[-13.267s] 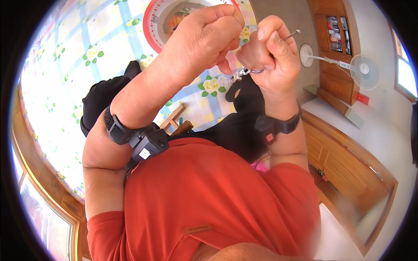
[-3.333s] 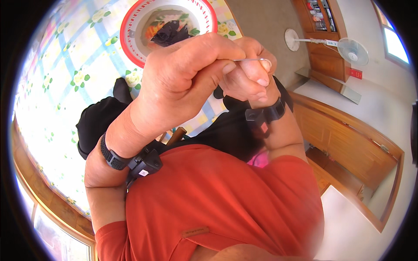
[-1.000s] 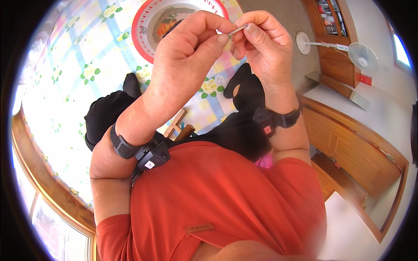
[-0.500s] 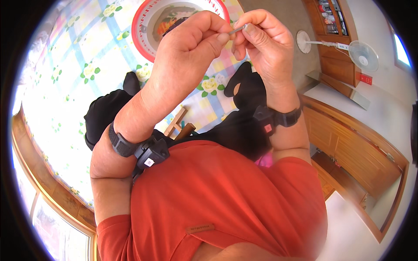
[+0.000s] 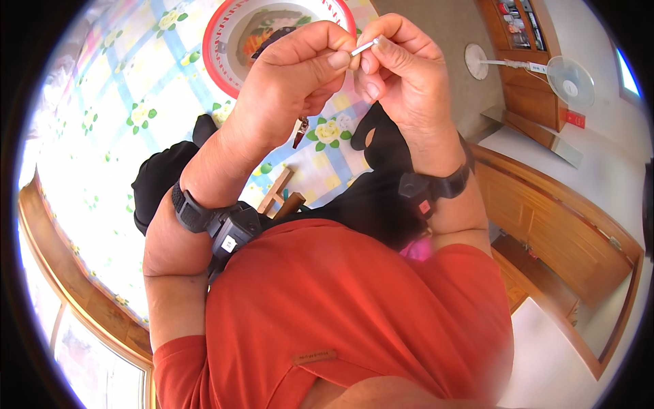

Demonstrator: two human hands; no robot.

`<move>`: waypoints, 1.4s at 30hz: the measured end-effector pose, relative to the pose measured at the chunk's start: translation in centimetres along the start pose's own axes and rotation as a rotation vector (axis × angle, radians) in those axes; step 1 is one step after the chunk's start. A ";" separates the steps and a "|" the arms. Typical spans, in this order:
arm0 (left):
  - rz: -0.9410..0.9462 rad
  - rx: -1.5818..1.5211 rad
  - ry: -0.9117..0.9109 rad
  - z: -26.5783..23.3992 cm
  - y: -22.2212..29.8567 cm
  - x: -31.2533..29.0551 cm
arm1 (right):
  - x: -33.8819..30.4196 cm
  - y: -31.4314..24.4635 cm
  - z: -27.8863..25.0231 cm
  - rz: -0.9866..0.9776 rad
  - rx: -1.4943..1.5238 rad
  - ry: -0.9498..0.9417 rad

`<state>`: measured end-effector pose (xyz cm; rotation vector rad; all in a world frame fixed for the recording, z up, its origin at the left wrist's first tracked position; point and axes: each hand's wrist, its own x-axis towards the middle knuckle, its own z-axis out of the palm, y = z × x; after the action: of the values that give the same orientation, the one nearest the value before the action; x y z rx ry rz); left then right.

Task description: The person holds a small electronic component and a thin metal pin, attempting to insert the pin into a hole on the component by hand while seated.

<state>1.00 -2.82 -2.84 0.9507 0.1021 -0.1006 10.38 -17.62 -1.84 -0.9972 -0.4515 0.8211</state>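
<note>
Both hands meet in front of the basin's near rim, fingertips close together. My left hand (image 5: 293, 75) is closed, thumb and forefinger pinching one end of a thin, pale, shiny stick (image 5: 365, 48). At its other end, the thumb and fingers of my right hand (image 5: 412, 75) pinch it too. The stick slants slightly up to the right; its kind is too small to make out. Below my left palm shows a small dark red and silvery piece (image 5: 300, 132). Whether it hangs from the hand or lies on the cloth, I cannot tell.
A red-rimmed enamel basin (image 5: 211, 51) with a dark object in it stands beyond my left hand. My black-clad legs (image 5: 160, 174) rest on a flowered cloth (image 5: 102, 163). Between them lies a wooden piece (image 5: 276, 191). A white fan (image 5: 571, 80) stands by the cabinet (image 5: 521, 88) at right.
Both hands have shifted slightly left, still pinching the stick, which now catches more light. The dark red and silvery piece has come into sight below my left hand.
</note>
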 end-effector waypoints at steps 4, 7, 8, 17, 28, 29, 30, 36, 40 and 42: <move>-0.015 -0.100 -0.027 0.2 -0.1 0.2 | 0.0 0.0 -0.1 -0.020 0.007 0.007; -0.014 -0.094 0.001 0.2 -0.2 0.1 | 0.0 -0.2 0.3 -0.052 -0.060 0.039; -0.003 -0.018 0.037 0.4 -0.1 0.0 | 0.0 -0.2 0.1 -0.064 -0.106 0.052; 0.201 0.305 0.133 0.3 -0.4 -0.3 | 0.0 -0.2 0.0 -0.020 -0.194 0.081; 0.277 0.362 0.073 -0.6 -1.4 0.5 | 0.0 0.3 -0.3 0.026 -0.011 0.058; 0.259 0.337 0.056 -0.6 -1.3 0.5 | 0.0 0.2 -0.3 0.030 0.013 0.048; 0.241 0.313 0.040 -0.6 -1.2 0.4 | 0.0 0.1 -0.3 0.035 0.037 0.039; 0.212 0.238 0.023 -0.6 -1.4 0.6 | -0.1 0.0 -0.2 0.036 0.031 0.051; 0.197 0.242 0.052 -0.5 -1.3 0.7 | -0.2 -0.1 0.6 -0.045 -0.259 0.208; 0.229 0.284 0.092 -0.2 -1.3 0.6 | -0.2 -0.7 -0.1 0.079 -0.179 0.173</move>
<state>1.40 -3.43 -4.06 1.2444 0.0640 0.1435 10.60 -18.00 -1.23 -1.2476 -0.3425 0.7669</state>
